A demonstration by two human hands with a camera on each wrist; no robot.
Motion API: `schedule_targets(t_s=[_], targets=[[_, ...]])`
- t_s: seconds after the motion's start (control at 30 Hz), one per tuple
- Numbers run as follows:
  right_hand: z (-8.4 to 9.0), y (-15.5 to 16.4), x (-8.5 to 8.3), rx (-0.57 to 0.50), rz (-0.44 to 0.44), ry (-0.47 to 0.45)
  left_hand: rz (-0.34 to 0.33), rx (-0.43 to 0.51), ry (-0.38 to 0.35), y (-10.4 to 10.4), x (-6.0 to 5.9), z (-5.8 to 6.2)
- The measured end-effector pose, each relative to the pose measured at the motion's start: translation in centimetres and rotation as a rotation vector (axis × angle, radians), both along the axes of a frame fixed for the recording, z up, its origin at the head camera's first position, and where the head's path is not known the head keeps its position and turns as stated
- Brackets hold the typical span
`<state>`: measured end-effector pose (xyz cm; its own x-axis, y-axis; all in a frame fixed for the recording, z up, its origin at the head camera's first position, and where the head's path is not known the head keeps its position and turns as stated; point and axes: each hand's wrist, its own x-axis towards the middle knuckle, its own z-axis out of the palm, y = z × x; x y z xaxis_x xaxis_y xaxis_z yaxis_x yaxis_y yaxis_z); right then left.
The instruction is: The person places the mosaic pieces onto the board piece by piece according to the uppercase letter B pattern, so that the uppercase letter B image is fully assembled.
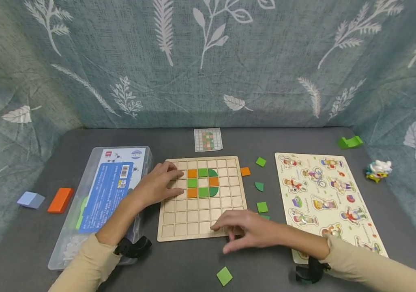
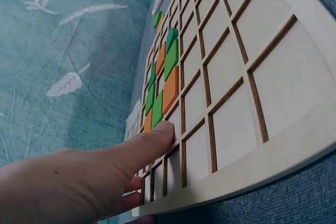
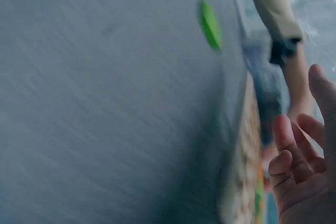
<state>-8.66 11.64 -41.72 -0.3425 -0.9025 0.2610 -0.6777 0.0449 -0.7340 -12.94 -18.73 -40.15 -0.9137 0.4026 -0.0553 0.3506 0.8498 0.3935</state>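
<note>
A wooden grid board [image 1: 202, 219] lies in the middle of the grey table, with orange and green tiles [image 1: 202, 183] set in its upper cells. My left hand [image 1: 158, 183] rests flat on the board's left edge, fingers straight; its fingertip [image 2: 160, 134] touches a cell beside the orange tile [image 2: 170, 92]. My right hand [image 1: 246, 230] hovers over the board's lower right corner with loosely spread fingers [image 3: 294, 156], holding nothing. A loose green square tile [image 1: 224, 275] lies on the table below that hand, and it shows as a green tile [image 3: 210, 23] in the blurred right wrist view.
Loose green tiles [image 1: 262, 207] and an orange tile [image 1: 245, 171] lie right of the board. A character peg puzzle [image 1: 324, 198] sits further right, a clear plastic box [image 1: 102, 198] to the left. A pattern card [image 1: 208, 139] lies behind the board. An orange block [image 1: 60, 200] lies far left.
</note>
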Motion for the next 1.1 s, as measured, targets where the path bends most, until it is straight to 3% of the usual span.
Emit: schedule_targets(t_s=[0.1,0.3,0.47,0.7,0.9,1.1], targets=[[-0.5,0.9,1.7,0.022,0.029,-0.018,-0.001,0.004,0.003,-0.1,0.0,0.0],[-1.2,1.8,3.1,0.046,0.058,0.140,-0.008,0.006,0.001,0.0,0.1,0.1],[-1.7,1.7,3.3,-0.006,0.088,0.237,-0.006,0.003,-0.004,0.1,0.1,0.2],[-2.0,1.5,3.2,-0.013,0.117,0.244,-0.003,0.006,-0.003,0.0,0.1,0.4],[-2.1,1.2,3.2,-0.013,0.141,0.334,-0.006,0.012,0.000,-0.1,0.1,0.3],[-2.2,1.1,3.2,-0.005,0.155,0.355,-0.009,0.014,0.002,-0.1,0.1,0.2]])
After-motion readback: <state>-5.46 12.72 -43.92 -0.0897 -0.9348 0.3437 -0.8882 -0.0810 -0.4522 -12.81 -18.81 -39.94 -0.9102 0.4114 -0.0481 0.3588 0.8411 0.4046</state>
